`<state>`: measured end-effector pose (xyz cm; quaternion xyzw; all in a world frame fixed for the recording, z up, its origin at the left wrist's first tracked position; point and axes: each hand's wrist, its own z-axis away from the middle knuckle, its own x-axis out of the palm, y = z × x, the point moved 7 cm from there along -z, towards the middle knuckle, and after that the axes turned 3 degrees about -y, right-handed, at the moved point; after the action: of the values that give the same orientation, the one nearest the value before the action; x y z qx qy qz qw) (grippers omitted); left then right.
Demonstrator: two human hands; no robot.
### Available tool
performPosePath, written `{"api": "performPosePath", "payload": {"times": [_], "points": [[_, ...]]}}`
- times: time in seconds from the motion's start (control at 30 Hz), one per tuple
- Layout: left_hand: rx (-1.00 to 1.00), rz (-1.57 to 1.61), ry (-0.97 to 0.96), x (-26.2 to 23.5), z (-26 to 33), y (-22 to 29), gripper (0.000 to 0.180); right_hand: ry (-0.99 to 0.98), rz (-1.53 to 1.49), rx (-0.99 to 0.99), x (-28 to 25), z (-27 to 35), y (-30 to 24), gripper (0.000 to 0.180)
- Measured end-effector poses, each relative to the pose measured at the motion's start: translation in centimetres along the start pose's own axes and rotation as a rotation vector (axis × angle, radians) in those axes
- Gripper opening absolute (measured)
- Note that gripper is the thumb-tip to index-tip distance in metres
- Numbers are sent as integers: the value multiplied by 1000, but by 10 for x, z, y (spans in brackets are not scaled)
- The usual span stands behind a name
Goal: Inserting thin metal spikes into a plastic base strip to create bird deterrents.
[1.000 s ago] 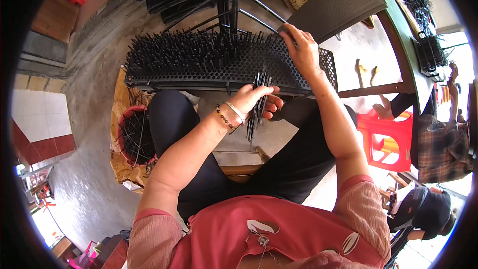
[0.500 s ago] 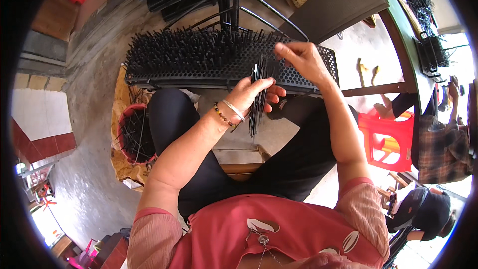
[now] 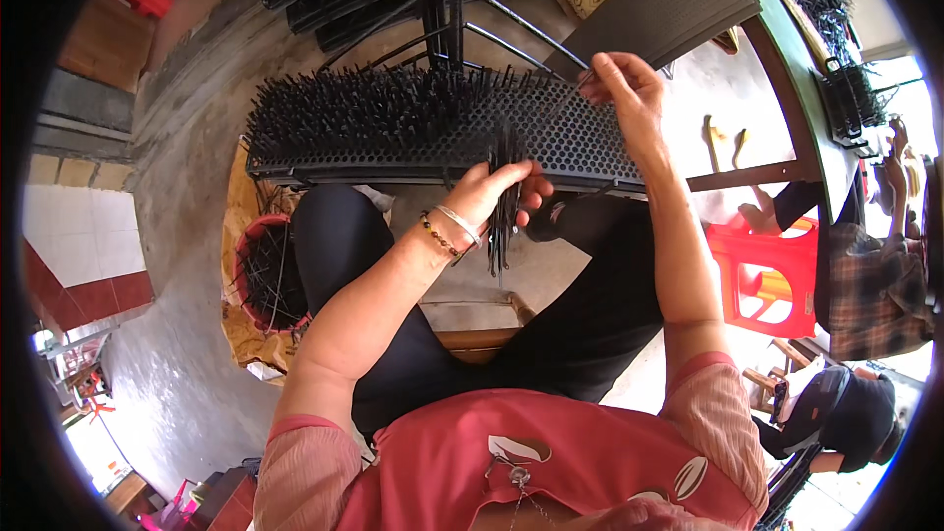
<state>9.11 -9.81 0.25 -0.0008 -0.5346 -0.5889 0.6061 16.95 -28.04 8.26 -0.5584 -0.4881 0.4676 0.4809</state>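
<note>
My left hand is closed around a bundle of thin black strips, held upright just in front of a black perforated tray. Short black sticks stand densely in the holes over the tray's left and middle parts; bare holes show toward the right. Above the tray's right end is my right hand, its thumb and fingertips pressed together. Whatever lies between those fingertips is too small to make out.
Left of my knees, a red basket holds thin dark strips. A black metal stand rises behind the tray, with a grey panel to its right. On the right are a green-edged table, a red stool and other people.
My right hand has moved right and slightly away from me, farther from the bundle. My left hand keeps its grip on the black strips, nearly in place.
</note>
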Motion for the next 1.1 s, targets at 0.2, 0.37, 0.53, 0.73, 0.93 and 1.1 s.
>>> {"api": "performPosePath", "payload": {"times": [0.2,0.37,0.53,0.73,0.93,1.1], "points": [[-174,-55,-110,9,2,-20,28,238,298,-204,-14,-11,7,18],[-179,-76,-102,7,3,-21,25,229,443,-238,-4,-13,9,17],[-162,-62,-100,9,4,-17,26,229,593,-349,4,-10,9,17],[-137,-59,-122,9,3,-16,25,243,717,-361,11,-10,7,16],[-81,-44,-112,4,-1,-12,27,241,776,-351,14,-10,6,16],[-84,-47,-103,2,-2,-13,26,182,746,-397,21,-12,2,16]]}}
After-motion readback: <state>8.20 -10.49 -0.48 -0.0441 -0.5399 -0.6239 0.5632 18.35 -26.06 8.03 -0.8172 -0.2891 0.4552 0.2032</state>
